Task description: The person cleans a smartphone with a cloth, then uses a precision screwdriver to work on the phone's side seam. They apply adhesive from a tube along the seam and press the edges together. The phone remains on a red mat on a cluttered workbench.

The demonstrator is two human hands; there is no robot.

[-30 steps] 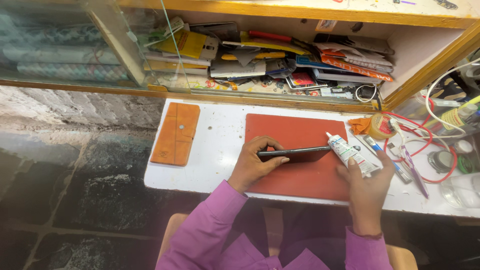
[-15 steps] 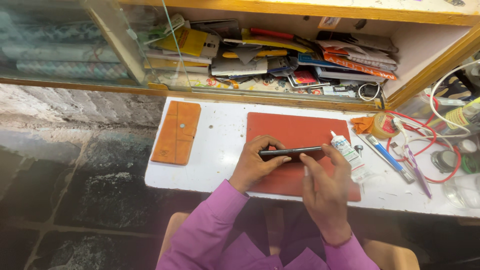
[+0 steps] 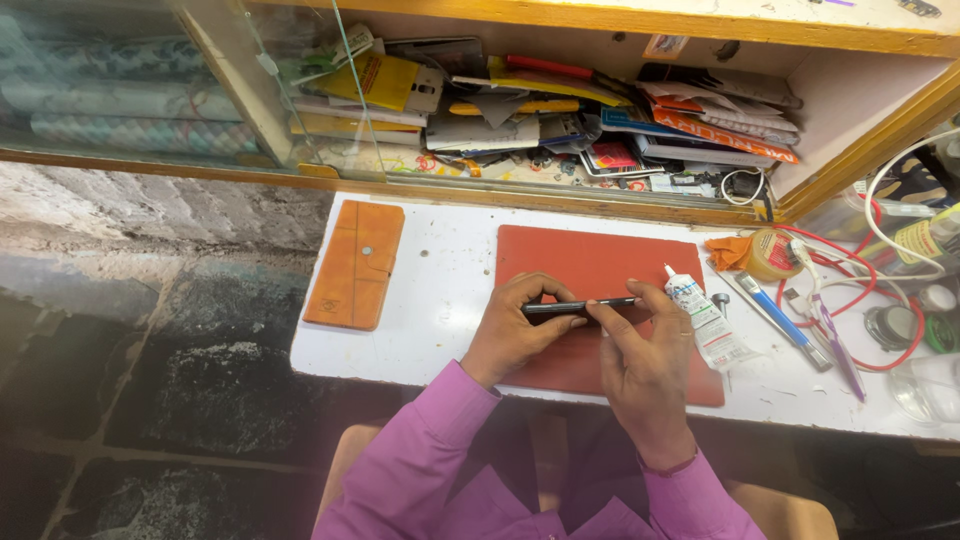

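Purple sleeves come in from the near edge, both wrists over the near rim of the white tabletop (image 3: 440, 300).

Left hand (image 3: 515, 330): closed around the left end of a thin dark phone (image 3: 578, 305), thumb on the near side, fingers curled over the far side. Right hand (image 3: 640, 350): fingertips pinched on the phone's right half, gripping it too. The phone is held edge-on, horizontal, just above a red work mat (image 3: 600, 260) that sits mid-tabletop. Can't tell if it touches the mat.

Just right of the right hand: a white glue tube (image 3: 708, 322) lying at the mat's right edge, nozzle pointing far-left, body partly on the mat, partly on the tabletop. A small screw-like bit sits beside it, too small to tell.

Further right: a blue-handled tool (image 3: 775, 312) and a purple pen-like tool (image 3: 835, 345), both lying diagonal. Red and white cables (image 3: 890, 300) loop around them. An orange tape roll (image 3: 772, 252) sits near the far right corner of the mat.

Left of the mat, well apart from the hands: an orange leather wallet case (image 3: 355, 262), shut, lying flat.

Far side: an open wooden shelf (image 3: 560, 120) under a glass pane, packed with papers, boxes and small packets.

Left of the tabletop: dark stone floor (image 3: 150, 350).
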